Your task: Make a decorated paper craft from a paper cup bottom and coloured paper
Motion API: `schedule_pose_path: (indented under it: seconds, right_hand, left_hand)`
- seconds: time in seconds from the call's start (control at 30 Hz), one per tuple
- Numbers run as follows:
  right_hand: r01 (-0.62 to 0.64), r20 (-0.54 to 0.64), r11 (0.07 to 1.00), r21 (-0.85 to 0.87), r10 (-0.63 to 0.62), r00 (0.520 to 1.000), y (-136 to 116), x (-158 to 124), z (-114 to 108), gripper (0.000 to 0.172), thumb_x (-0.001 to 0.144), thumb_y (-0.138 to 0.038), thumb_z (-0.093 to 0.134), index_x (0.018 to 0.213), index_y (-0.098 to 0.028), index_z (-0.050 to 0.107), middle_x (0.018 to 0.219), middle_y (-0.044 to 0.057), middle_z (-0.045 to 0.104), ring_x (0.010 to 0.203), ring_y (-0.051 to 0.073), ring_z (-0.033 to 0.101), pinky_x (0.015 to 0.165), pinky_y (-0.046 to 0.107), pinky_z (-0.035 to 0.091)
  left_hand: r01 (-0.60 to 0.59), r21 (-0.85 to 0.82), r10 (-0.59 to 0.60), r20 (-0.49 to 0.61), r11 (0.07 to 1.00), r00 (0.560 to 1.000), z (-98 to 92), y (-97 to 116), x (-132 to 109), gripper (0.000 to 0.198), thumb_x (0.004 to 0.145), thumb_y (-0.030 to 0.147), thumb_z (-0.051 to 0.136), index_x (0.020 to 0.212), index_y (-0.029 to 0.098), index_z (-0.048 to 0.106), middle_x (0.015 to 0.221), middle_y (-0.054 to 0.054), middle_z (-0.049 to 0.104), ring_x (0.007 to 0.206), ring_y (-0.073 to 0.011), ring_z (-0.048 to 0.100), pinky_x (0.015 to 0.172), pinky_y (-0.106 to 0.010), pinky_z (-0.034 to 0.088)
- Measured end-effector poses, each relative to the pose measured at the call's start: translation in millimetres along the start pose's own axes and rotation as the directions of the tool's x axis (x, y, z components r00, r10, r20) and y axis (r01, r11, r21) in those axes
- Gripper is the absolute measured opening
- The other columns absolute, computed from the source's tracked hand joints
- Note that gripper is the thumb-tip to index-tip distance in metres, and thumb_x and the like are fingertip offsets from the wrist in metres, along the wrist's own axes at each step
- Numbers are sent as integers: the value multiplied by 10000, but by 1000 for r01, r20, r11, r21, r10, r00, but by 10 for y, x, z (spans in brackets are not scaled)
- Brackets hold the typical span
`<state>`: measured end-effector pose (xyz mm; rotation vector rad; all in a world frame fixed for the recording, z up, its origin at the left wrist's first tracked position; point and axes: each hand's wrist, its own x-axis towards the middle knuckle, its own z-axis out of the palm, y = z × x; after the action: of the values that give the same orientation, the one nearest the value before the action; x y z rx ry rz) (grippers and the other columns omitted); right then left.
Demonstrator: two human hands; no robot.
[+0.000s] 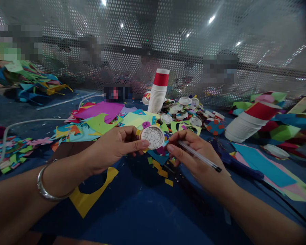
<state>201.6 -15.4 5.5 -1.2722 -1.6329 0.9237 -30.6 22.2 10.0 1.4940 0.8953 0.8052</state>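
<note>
My left hand (124,143) pinches the edge of a small round white disc (153,137), which has dark curved lines drawn over its face. Just right of the disc, my right hand (191,153) holds a clear pen (197,156) whose dark end points down to the right. The pen's other end is partly hidden by the fingers. Behind the disc lie colored paper scraps, with a small purple paper piece (146,125) at its upper edge. A silver bracelet circles my left wrist.
A tall stack of paper cups (158,92) stands behind my hands, beside a pile of round discs (178,108). Another cup stack (252,120) leans at the right. A blue glue gun (241,166) with a black cable lies near my right hand. Yellow cut paper (88,200) lies front left.
</note>
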Motion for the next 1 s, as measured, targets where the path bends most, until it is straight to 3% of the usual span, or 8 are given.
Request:
schedule_pose_path:
  seconds: [0.37, 0.57, 0.87, 1.0]
  right_hand:
    - [-22, 17, 998, 67, 21, 1000, -3, -31, 61, 238, 858, -348, 725, 958, -235, 541, 801, -37, 630, 539, 80, 547, 481, 207, 501]
    - [-21, -14, 997, 70, 22, 1000, 14, -24, 68, 274, 847, -380, 745, 964, -249, 536, 808, -44, 604, 542, 86, 542, 482, 227, 519]
    - [60, -145, 990, -126, -78, 986, 14, -35, -6, 277, 867, -437, 719, 989, -238, 568, 870, 7, 628, 689, 143, 591, 572, 266, 546]
    - [65, -145, 990, -128, -83, 986, 5, -26, 2, 296, 863, -453, 719, 999, -235, 572, 901, 18, 642, 740, 159, 608, 579, 259, 539]
  left_hand:
    - [-1, 20, 0, 50, 1000, 999, 36, -16, -14, 250, 827, 383, 728, 846, 175, 591, 802, -1, 685, 757, -118, 617, 711, -258, 476]
    - [-45, 64, 45, 8, 997, 999, 2, -17, 0, 256, 835, 402, 711, 853, 180, 585, 808, -3, 673, 777, -125, 626, 718, -259, 479]
    - [-48, 120, 44, 38, 992, 998, -30, -18, 11, 253, 846, 410, 687, 852, 185, 572, 798, 2, 663, 755, -124, 608, 719, -261, 466]
    - [-35, 130, 24, 86, 991, 996, -22, -54, 23, 297, 819, 458, 709, 863, 195, 580, 796, 7, 634, 749, -132, 589, 704, -258, 451]
